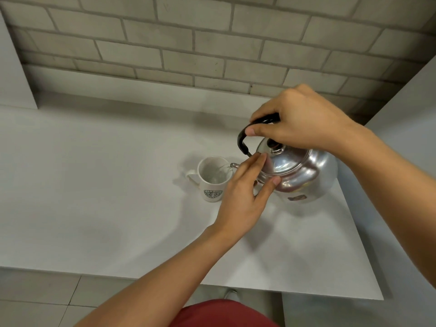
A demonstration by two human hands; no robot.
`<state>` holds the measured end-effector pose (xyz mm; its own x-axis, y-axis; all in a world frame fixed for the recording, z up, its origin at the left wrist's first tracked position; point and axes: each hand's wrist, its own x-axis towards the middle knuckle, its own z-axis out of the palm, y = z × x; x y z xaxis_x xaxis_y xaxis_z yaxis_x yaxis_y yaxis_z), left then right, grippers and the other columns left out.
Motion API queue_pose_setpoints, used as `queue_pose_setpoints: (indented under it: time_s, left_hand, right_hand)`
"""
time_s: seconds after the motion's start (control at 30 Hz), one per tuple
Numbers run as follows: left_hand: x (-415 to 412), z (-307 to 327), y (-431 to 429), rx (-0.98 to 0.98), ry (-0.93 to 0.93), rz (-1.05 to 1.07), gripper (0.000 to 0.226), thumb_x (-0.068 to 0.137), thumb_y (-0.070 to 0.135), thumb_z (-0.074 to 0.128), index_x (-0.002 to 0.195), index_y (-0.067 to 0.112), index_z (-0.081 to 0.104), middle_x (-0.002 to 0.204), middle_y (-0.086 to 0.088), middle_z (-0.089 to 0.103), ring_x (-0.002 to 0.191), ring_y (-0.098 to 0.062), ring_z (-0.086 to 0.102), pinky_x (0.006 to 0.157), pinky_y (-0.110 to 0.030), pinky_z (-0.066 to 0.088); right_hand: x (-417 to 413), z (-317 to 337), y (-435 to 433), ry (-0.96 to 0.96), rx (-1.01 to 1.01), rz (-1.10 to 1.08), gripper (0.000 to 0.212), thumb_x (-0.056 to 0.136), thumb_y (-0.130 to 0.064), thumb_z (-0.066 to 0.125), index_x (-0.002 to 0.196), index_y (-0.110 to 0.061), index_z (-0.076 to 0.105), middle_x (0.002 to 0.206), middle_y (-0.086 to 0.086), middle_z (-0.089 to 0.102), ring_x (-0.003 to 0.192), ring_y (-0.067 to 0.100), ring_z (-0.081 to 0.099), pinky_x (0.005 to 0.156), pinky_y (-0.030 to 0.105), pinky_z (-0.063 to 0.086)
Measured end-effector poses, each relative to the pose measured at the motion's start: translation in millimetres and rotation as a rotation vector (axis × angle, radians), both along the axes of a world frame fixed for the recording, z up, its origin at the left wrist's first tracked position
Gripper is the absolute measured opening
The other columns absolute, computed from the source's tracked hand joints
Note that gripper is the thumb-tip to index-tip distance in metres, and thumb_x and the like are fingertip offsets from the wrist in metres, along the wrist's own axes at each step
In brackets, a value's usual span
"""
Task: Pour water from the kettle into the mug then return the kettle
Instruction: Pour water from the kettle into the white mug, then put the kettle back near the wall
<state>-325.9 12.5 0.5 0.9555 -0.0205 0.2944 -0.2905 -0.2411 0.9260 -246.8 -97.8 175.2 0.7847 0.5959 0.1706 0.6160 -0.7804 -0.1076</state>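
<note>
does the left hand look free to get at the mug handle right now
Probably yes. The left hand only rests open against the kettle lid, holding nothing, and the mug handle points left with bare counter around it.

Right hand [299,119] fisted, fingers curled; left hand [245,197] flat, fingers extended.

shiny kettle [304,172] tilted — spout over white mug [212,182].

My left hand [243,185] covers most of the kettle [306,175] spout at frame centre. The mug [211,179] logo is too blurred to read. The kettle's lower label is illegible.
</note>
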Motion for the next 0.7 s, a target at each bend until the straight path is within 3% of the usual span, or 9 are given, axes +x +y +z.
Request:
queue_pose_setpoints:
  time_s: [0.07, 0.2, 0.3, 0.37, 0.47, 0.53, 0.6, 0.7]
  left_hand:
    - [1.4, -0.4, 4.7, 0.094, -0.023, -0.025, 0.056, 0.102, 0.038, 0.063, 0.152, 0.019, 0.048, 0.156, 0.001, 0.047, 0.144, -0.009, 0.042, 0.112, -0.039, 0.047]
    - [3.7, 3.1, 14.4, 0.284, -0.057, -0.08, 0.056, 0.102, 0.038, 0.062, 0.154, 0.021, 0.047, 0.161, 0.001, 0.042, 0.147, -0.01, 0.038, 0.118, -0.011, 0.024]
    - [2.7, 7.6, 18.8, 0.327, -0.108, -0.096, 0.047, 0.102, 0.036, 0.064, 0.145, 0.019, 0.058, 0.153, -0.001, 0.053, 0.141, -0.012, 0.049, 0.117, -0.024, 0.037]
    - [3.3, 9.0, 21.3, 0.272, -0.226, -0.029, 0.026, 0.101, 0.028, 0.068, 0.122, 0.013, 0.071, 0.128, 0.0, 0.067, 0.12, -0.012, 0.062, 0.102, -0.032, 0.05]
    - [8.2, 15.7, 20.8, 0.144, -0.251, 0.09, 0.013, 0.1, 0.025, 0.068, 0.103, 0.016, 0.059, 0.104, 0.008, 0.058, 0.095, -0.009, 0.062, 0.079, -0.03, 0.056]
    - [15.9, 25.5, 13.1, 0.097, -0.192, 0.108, 0.02, 0.101, 0.026, 0.066, 0.115, 0.02, 0.054, 0.114, 0.01, 0.053, 0.102, -0.007, 0.062, 0.075, -0.022, 0.058]
    - [25.3, 31.5, 13.1, 0.18, -0.1, 0.052, 0.037, 0.103, 0.033, 0.061, 0.137, 0.026, 0.049, 0.13, 0.009, 0.053, 0.113, -0.004, 0.061, 0.08, -0.018, 0.055]
    - [38.8, 36.5, 12.4, 0.337, -0.046, -0.055, 0.035, 0.107, 0.034, 0.053, 0.14, 0.025, 0.057, 0.124, 0.005, 0.067, 0.11, -0.012, 0.065, 0.091, -0.034, 0.055]
  right_hand:
    - [-3.1, -8.7, -11.8, -0.02, 0.068, -0.001, 0.037, 0.092, -0.054, 0.066, 0.107, -0.025, 0.083, 0.093, -0.006, 0.081, 0.08, 0.017, 0.072, 0.077, 0.038, 0.055]
    - [-9.2, -28.5, -35.5, -0.056, 0.271, -0.07, 0.03, 0.091, -0.05, 0.072, 0.107, -0.026, 0.083, 0.097, -0.012, 0.081, 0.085, 0.006, 0.073, 0.079, 0.029, 0.057]
    - [-14.6, -46.3, -53.6, -0.065, 0.416, -0.109, 0.031, 0.091, -0.05, 0.073, 0.108, -0.026, 0.082, 0.099, -0.017, 0.078, 0.094, 0.0, 0.072, 0.082, 0.024, 0.057]
    - [-18.7, -57.3, -65.1, -0.039, 0.554, -0.16, 0.031, 0.089, -0.05, 0.075, 0.11, -0.028, 0.082, 0.098, -0.023, 0.076, 0.097, -0.006, 0.071, 0.084, 0.016, 0.055]
    - [-24.4, -74.9, -78.5, 0.008, 0.718, -0.229, 0.025, 0.088, -0.048, 0.078, 0.107, -0.033, 0.082, 0.095, -0.025, 0.077, 0.096, -0.005, 0.073, 0.084, 0.018, 0.056]
    - [-28.7, -81.8, -88.2, 0.051, 0.819, -0.25, 0.02, 0.086, -0.047, 0.08, 0.104, -0.037, 0.081, 0.097, -0.024, 0.079, 0.096, -0.003, 0.074, 0.085, 0.019, 0.057]
    - [-30.6, -88.0, -87.1, 0.075, 0.874, -0.248, 0.018, 0.085, -0.046, 0.08, 0.102, -0.039, 0.081, 0.099, -0.025, 0.079, 0.097, -0.001, 0.074, 0.085, 0.019, 0.057]
    - [-31.2, -95.3, -87.6, 0.102, 0.941, -0.257, 0.019, 0.084, -0.044, 0.081, 0.102, -0.037, 0.082, 0.099, -0.02, 0.08, 0.097, 0.002, 0.075, 0.086, 0.024, 0.057]
